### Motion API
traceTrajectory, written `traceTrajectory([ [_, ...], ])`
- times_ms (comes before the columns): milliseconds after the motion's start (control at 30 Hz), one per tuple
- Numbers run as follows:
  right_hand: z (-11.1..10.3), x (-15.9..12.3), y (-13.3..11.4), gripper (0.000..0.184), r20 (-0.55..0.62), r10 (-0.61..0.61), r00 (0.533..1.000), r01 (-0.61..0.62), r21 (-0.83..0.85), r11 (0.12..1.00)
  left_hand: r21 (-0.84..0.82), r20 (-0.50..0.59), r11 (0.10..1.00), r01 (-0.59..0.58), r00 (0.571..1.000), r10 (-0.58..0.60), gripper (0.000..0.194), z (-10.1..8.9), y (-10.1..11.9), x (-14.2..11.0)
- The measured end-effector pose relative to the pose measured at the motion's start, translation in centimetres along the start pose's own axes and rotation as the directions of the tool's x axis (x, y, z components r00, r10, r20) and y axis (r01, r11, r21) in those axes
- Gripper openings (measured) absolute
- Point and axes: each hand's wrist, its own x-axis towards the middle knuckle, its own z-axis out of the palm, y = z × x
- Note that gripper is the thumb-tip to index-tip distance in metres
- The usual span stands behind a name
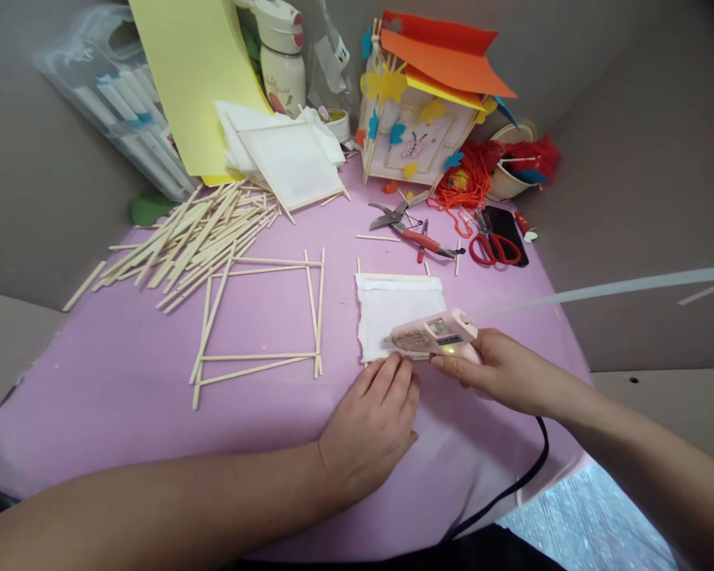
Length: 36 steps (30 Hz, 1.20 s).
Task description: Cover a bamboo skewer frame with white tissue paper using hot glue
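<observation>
My right hand [500, 371] is closed round a pink hot glue gun [431, 333], its nozzle pointing left over the near edge of a white paper square [398, 305] framed with wooden sticks. A long clear glue stick [619, 287] juts from the back of the gun to the right. My left hand [372, 424] lies on the purple table [124, 396] with fingers stretched flat, the fingertips touching the near edge of the paper square just below the nozzle. The gun's black cord [512, 488] runs off the table's near edge.
A square frame of wooden sticks [259, 317] lies left of the paper. A heap of loose sticks [196, 230] is at back left, another papered frame [291, 162] behind. Pliers [408, 226], red scissors [493, 246], orange string [467, 186] and a decorated stick lantern [422, 111] stand at the back.
</observation>
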Motion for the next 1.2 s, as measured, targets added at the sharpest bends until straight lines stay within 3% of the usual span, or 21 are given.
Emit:
traceTrajectory([
  [200, -0.7, -0.1, 0.2, 0.044, -0.013, 0.122, 0.992, -0.122, 0.010, 0.992, -0.073, -0.009, 0.995, 0.064, 0.998, -0.065, 0.062, -0.5, -0.5, 0.3],
  [367, -0.9, -0.4, 1.1, 0.043, -0.041, 0.133, 0.990, -0.133, 0.016, 0.991, -0.123, -0.015, 0.986, 0.114, 0.993, -0.117, 0.058, -0.9, -0.9, 0.8],
  [633, -0.9, -0.4, 0.8, 0.042, -0.055, 0.112, 0.992, -0.111, 0.021, 0.994, -0.118, 0.019, 0.991, 0.065, 0.998, -0.063, 0.060, -0.8, -1.6, 1.3],
  [867, -1.0, -0.1, 0.7, 0.042, -0.006, 0.092, 0.996, -0.092, 0.047, 0.995, -0.051, -0.056, 0.997, -0.062, 0.997, 0.060, 0.060, -0.9, 0.1, 0.0],
  [967, -1.0, 0.1, 0.6, 0.042, 0.014, 0.087, 0.996, -0.088, 0.064, 0.994, -0.023, -0.091, 1.000, 0.011, 0.996, -0.013, 0.049, -1.3, -0.2, 0.0],
  [1067, -1.0, 0.3, 0.6, 0.040, 0.017, 0.096, 0.995, -0.097, 0.077, 0.992, -0.026, -0.124, 0.982, 0.189, 0.974, -0.191, 0.031, -1.8, -1.8, 0.4],
  [1133, -0.9, 0.4, 0.7, 0.040, 0.019, 0.094, 0.995, -0.095, 0.086, 0.992, -0.087, -0.096, 0.954, 0.288, 0.950, -0.296, 0.023, -1.9, -3.3, 0.5],
  [1200, -0.9, 0.6, 0.7, 0.040, 0.031, 0.073, 0.997, -0.076, 0.109, 0.991, -0.187, -0.059, 0.933, 0.306, 0.945, -0.322, 0.021, -1.8, -4.6, 0.4],
])
